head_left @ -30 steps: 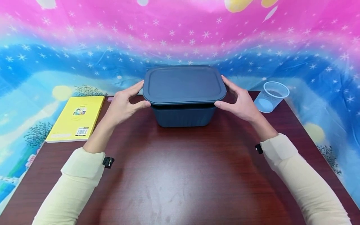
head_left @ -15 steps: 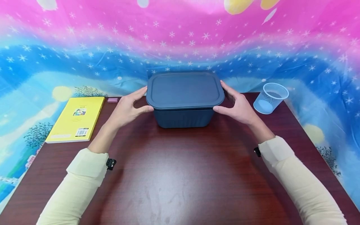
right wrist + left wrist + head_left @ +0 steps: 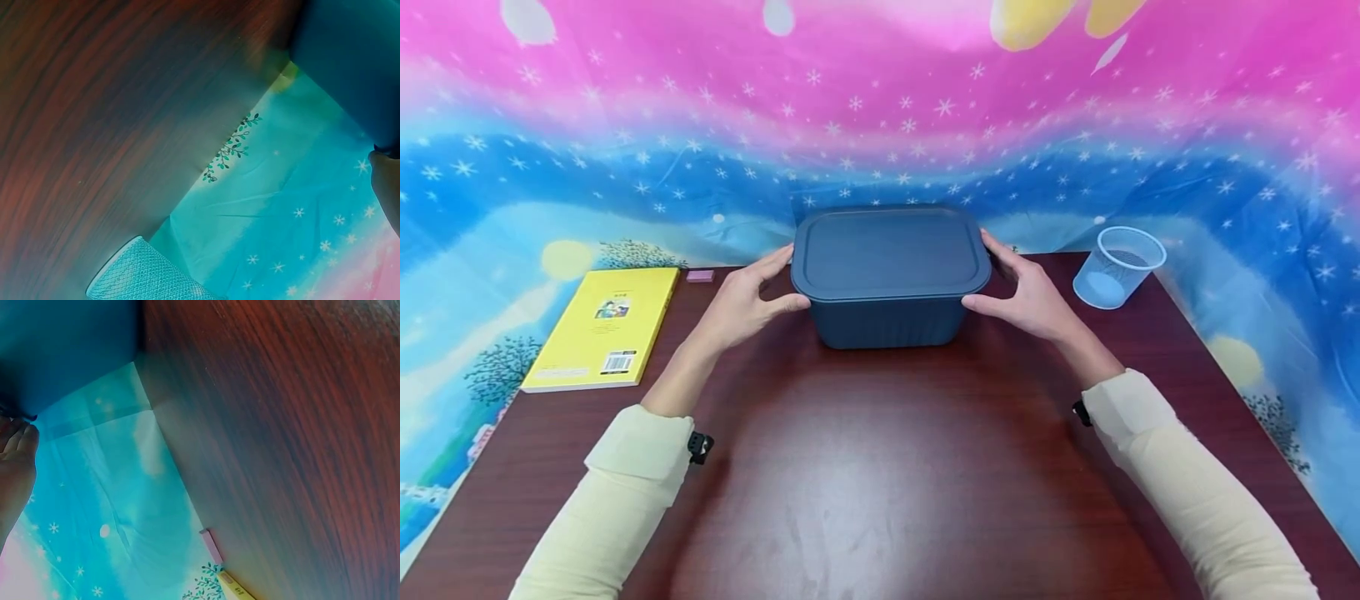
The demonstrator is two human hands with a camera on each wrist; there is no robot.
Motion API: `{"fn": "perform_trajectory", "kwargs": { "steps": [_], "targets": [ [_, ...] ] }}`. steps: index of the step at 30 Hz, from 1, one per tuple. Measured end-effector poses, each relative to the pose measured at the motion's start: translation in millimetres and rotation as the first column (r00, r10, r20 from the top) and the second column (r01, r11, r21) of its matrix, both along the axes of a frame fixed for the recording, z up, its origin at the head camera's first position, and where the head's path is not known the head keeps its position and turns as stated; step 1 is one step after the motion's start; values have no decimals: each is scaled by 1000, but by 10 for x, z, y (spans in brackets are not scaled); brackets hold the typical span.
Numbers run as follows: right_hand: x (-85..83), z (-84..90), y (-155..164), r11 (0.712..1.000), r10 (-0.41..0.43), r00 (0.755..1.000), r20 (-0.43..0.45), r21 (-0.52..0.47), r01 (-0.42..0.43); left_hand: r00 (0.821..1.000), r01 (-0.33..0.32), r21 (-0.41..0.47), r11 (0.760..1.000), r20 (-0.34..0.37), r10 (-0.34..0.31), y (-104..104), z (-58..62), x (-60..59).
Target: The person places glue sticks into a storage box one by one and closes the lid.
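Hands (image 3: pixel 741 304) grip dark-blue lidded box (image 3: pixel 889 275) (ribbed walls).

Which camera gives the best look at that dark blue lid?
The head view: the whole lid shows from above, seated on the box, a hand at each end. Each wrist view catches only a blurred dark blue corner, so lid and box cannot be told apart there.
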State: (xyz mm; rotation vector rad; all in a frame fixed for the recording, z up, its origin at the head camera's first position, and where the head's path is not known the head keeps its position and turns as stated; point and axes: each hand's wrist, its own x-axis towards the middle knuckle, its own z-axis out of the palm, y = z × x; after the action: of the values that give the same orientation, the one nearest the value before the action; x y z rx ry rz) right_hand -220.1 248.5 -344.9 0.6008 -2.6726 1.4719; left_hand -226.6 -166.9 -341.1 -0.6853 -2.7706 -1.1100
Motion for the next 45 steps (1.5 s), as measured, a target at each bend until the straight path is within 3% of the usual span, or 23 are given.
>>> {"fn": "perform_trajectory", "kwargs": {
  "steps": [9,16,22,40,45],
  "targets": [
    [-10,1,-11,1000,-4,1000,16,31,4,1000,3,-10,1000,-9,-3,-7,-8,-12],
    [14,65,29,983,-44,999,28,180,39,1000,28,-71,997,-6,-29,-2,-12,-1],
    [15,109,52,962,-53,999,-10,269,54,999,50,-113,992,2,-50,-5,33,7],
    [21,104,79,957,-54,998,-30,283,61,998,51,-83,995,-16,-53,-2,12,18],
    [14,166,148,947,-35,999,-29,318,42,999,36,-76,996,21,-34,5,18,28]
  ]
}}
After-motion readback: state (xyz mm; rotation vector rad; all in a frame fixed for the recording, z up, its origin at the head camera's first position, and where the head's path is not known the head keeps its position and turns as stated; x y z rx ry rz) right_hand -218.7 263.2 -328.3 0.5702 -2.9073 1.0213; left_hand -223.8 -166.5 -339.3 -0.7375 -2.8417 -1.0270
